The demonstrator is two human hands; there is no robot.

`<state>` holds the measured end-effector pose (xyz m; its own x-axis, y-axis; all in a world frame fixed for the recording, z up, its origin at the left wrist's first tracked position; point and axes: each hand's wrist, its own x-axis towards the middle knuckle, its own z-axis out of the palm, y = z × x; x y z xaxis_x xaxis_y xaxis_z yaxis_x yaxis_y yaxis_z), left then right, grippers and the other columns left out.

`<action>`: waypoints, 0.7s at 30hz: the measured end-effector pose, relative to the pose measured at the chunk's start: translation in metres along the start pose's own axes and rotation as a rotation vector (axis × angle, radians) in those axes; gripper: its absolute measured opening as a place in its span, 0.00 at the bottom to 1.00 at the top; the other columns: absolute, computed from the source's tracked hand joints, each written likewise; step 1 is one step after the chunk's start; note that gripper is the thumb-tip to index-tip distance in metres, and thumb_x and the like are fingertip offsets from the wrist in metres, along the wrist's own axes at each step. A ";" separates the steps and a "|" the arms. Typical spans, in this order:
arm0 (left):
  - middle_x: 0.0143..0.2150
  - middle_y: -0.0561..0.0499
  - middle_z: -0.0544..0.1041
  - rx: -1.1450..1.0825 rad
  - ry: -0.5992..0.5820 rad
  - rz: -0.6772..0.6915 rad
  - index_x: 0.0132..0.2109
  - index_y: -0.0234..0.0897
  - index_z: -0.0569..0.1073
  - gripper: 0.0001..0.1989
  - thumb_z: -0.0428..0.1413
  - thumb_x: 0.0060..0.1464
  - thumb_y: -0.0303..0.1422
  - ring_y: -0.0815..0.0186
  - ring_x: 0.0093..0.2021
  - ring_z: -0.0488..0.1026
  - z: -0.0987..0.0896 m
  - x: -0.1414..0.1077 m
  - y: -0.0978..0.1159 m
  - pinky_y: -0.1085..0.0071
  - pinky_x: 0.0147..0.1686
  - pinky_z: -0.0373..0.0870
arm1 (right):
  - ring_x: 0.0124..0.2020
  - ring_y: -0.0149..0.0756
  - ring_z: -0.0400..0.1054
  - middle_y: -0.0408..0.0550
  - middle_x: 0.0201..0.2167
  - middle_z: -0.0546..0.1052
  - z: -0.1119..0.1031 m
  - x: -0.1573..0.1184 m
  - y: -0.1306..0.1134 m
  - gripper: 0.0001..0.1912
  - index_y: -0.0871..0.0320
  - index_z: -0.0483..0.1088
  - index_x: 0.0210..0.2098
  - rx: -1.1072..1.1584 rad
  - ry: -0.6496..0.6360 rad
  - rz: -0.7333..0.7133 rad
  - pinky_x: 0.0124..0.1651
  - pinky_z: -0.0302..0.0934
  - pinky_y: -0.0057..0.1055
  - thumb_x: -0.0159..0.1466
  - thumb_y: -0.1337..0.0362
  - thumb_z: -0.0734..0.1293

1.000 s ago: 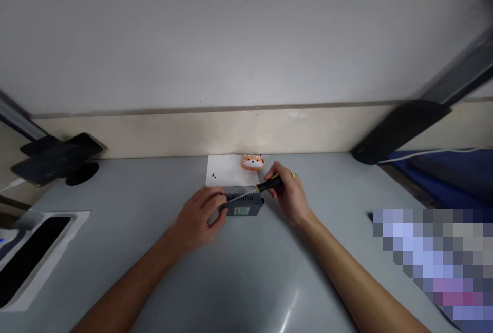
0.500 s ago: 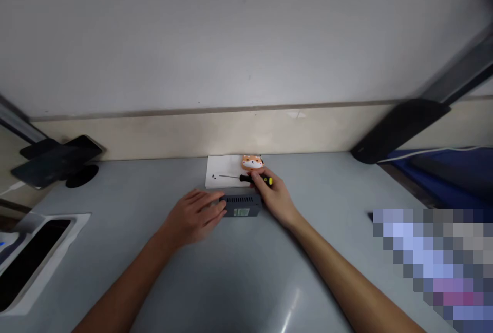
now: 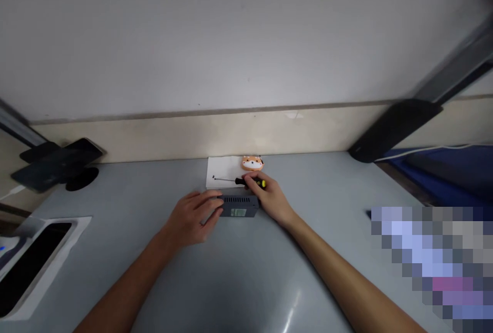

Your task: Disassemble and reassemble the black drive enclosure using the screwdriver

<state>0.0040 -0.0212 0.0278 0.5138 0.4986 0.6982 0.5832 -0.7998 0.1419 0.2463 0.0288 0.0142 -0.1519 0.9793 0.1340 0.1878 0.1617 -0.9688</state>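
My left hand [image 3: 196, 216] grips the left end of a dark grey box [image 3: 250, 209] with a row of vent slots along its top and a pale label on its front. In my right hand [image 3: 267, 194] is a screwdriver [image 3: 239, 181] with a black and yellow handle, its thin shaft pointing left. The shaft lies over a white sheet of paper [image 3: 227, 164], the tip at small dark screws [image 3: 213, 177] on the sheet. Behind the right hand, an orange and white animal-faced case [image 3: 252, 163] rests on the paper's right side.
At the left edge, a phone-like black device [image 3: 36, 263] lies on white paper. A black stand holding a dark device [image 3: 57, 163] is at the back left. A black post base [image 3: 393, 130] stands at the back right, and a pixelated area covers the right edge.
My right hand has moved slightly left and down with the screwdriver, bringing its tip to the small screws. The box has shifted slightly left in view with my left hand.
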 end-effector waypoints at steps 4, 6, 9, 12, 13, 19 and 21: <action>0.47 0.47 0.81 0.028 -0.050 -0.029 0.50 0.39 0.72 0.10 0.55 0.62 0.26 0.64 0.41 0.80 -0.002 0.002 0.004 0.65 0.43 0.76 | 0.36 0.38 0.70 0.46 0.35 0.78 0.000 0.000 -0.001 0.20 0.54 0.75 0.41 0.036 0.017 0.033 0.42 0.61 0.35 0.65 0.44 0.66; 0.47 0.48 0.81 0.024 -0.069 -0.041 0.53 0.40 0.71 0.13 0.55 0.62 0.26 0.64 0.42 0.80 -0.002 0.001 0.004 0.65 0.43 0.76 | 0.37 0.38 0.71 0.46 0.39 0.79 -0.003 -0.001 -0.003 0.20 0.54 0.76 0.41 0.086 0.064 0.075 0.43 0.61 0.34 0.64 0.44 0.67; 0.48 0.47 0.80 0.024 -0.067 -0.047 0.57 0.40 0.68 0.18 0.55 0.61 0.26 0.64 0.41 0.79 -0.004 -0.001 0.000 0.65 0.42 0.75 | 0.37 0.37 0.70 0.45 0.39 0.79 -0.009 -0.001 -0.007 0.20 0.54 0.77 0.40 0.165 0.138 0.113 0.41 0.60 0.32 0.63 0.44 0.69; 0.47 0.46 0.80 0.059 -0.060 -0.067 0.60 0.39 0.67 0.22 0.55 0.58 0.26 0.62 0.41 0.79 -0.011 -0.001 -0.005 0.63 0.42 0.74 | 0.30 0.33 0.65 0.43 0.30 0.76 -0.017 0.001 -0.011 0.19 0.55 0.77 0.37 0.329 0.173 0.163 0.33 0.55 0.30 0.63 0.45 0.69; 0.46 0.46 0.80 0.077 -0.068 -0.082 0.60 0.39 0.67 0.23 0.55 0.58 0.26 0.60 0.41 0.78 -0.014 0.000 -0.006 0.62 0.42 0.74 | 0.27 0.31 0.63 0.43 0.29 0.76 -0.019 0.001 -0.012 0.18 0.55 0.77 0.35 0.400 0.187 0.180 0.30 0.54 0.29 0.63 0.46 0.70; 0.49 0.44 0.78 0.181 -0.100 -0.154 0.60 0.39 0.70 0.24 0.56 0.56 0.27 0.55 0.46 0.75 -0.021 0.008 0.001 0.56 0.47 0.70 | 0.24 0.28 0.58 0.45 0.29 0.74 -0.033 0.004 -0.016 0.14 0.58 0.74 0.27 0.625 0.233 0.215 0.26 0.51 0.29 0.58 0.53 0.73; 0.52 0.43 0.77 0.184 -0.078 -0.145 0.59 0.39 0.70 0.22 0.56 0.57 0.28 0.54 0.49 0.74 -0.015 0.009 0.008 0.55 0.50 0.69 | 0.24 0.29 0.58 0.45 0.28 0.72 -0.035 0.004 -0.015 0.12 0.57 0.73 0.25 0.636 0.229 0.208 0.25 0.51 0.29 0.57 0.55 0.73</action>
<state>0.0041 -0.0278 0.0457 0.4593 0.6339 0.6223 0.7553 -0.6474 0.1019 0.2773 0.0350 0.0365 0.0467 0.9944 -0.0946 -0.4235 -0.0661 -0.9035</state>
